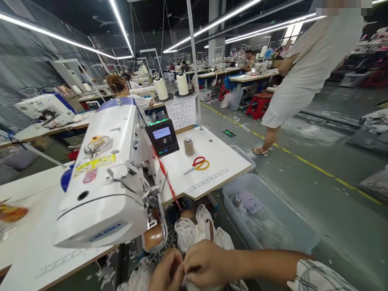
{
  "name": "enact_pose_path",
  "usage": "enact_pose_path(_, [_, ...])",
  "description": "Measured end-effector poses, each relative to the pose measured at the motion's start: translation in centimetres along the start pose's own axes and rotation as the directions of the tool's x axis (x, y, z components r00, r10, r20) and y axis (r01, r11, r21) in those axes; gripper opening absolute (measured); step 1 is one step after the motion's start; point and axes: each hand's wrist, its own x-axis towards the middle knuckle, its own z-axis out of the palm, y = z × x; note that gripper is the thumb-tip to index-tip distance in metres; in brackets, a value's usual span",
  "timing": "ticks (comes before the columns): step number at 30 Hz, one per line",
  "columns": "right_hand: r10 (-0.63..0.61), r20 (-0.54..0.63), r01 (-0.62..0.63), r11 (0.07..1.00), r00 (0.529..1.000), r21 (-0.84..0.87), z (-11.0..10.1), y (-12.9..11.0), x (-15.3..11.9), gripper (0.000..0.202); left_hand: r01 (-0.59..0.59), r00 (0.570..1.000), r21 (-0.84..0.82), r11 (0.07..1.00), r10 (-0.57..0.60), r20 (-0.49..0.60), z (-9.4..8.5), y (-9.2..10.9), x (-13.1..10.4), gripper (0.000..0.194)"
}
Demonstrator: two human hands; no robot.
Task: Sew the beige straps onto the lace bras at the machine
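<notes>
Beyond the white-topped desk (222, 155) with its JUKI sewing machine (106, 214) stretches a busy sewing workshop; white lace fabric (185, 233) lies bunched just past the desk's near edge, around the hands. Left hand (166, 271) and right hand (209, 262) meet, each grip pressed together, though what they pinch is unclear. Looking light, limp and prone to snagging, the lace is best held by denser cloth, not openwork.

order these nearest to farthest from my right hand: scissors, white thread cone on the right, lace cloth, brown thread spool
From your right hand:
1. white lace cloth, right at the hand
2. scissors, on the tabletop ahead
3. brown thread spool, just behind the scissors
4. right white thread cone, beyond the table's back edge
</notes>
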Motion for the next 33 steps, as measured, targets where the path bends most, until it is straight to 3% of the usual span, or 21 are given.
enact_pose_path(3, [0.110, -0.077, -0.094, 0.978, 0.991, 0.187, -0.5, -0.8, 0.1, 0.017, 0.120, 0.988, -0.422, 0.899, -0.150, -0.039, 1.2, 0.7, -0.2, 0.042])
enact_pose_path(5, [0.147, -0.063, -0.129, 0.965, 0.987, 0.230, -0.8, -1.3, 0.4, 0.021, 0.130, 0.975, -0.503, 0.855, -0.203, -0.094, 1.4, 1.3, -0.7, 0.041])
enact_pose_path(7, [0.160, -0.051, -0.142, 0.955, 0.986, 0.260, -0.9, -1.3, 0.7, 0.022, 0.084, 0.974, -0.436, 0.896, -0.167, -0.154, 1.0, 1.6, -0.9, 0.034])
enact_pose_path(10, [0.156, -0.052, -0.134, 0.946, 0.986, 0.295, -0.8, -1.1, 1.0, 0.020, -0.047, 0.972, -0.153, 0.987, 0.010, -0.234, -0.1, 1.4, -1.0, 0.022])
enact_pose_path(13, [0.140, -0.046, -0.116, 0.934, 0.989, 0.337, -0.4, -1.1, 1.1, 0.018, -0.175, 0.939, 0.075, 0.982, 0.189, -0.288, -0.8, 0.9, -1.3, 0.016])
enact_pose_path(16, [0.172, -0.048, -0.143, 0.920, 0.984, 0.364, -0.1, -1.2, 1.2, 0.017, -0.259, 0.903, 0.138, 0.956, 0.291, -0.317, -0.9, 0.3, -1.3, 0.015])
enact_pose_path(22, [0.293, -0.013, -0.267, 0.889, 0.956, 0.373, -1.0, -0.5, 1.6, 0.021, -0.282, 0.905, 0.115, 0.953, 0.304, -0.299, -1.1, -0.2, -1.2, 0.012])
enact_pose_path(24, [0.338, -0.046, -0.311, 0.904, 0.940, 0.294, -1.6, -0.1, 1.9, 0.022, -0.254, 0.902, 0.185, 0.949, 0.302, -0.308, -1.3, 0.1, -1.4, 0.013])
enact_pose_path(27, [0.318, -0.080, -0.304, 0.940, 0.945, 0.155, -2.5, 0.3, 2.5, 0.022, -0.298, 0.898, 0.295, 0.908, 0.372, -0.236, -1.6, 0.8, -1.8, 0.012])
enact_pose_path(30, [0.272, 0.009, -0.269, 0.948, 0.962, 0.168, -3.0, 0.3, 3.1, 0.023, -0.361, 0.874, 0.376, 0.853, 0.450, -0.182, -2.0, 1.3, -2.1, 0.012])
enact_pose_path(33, [0.307, 0.088, -0.320, 0.911, 0.948, 0.260, -3.3, 0.2, 3.5, 0.024, -0.361, 0.872, 0.416, 0.835, 0.460, -0.167, -2.4, 1.4, -2.1, 0.014])
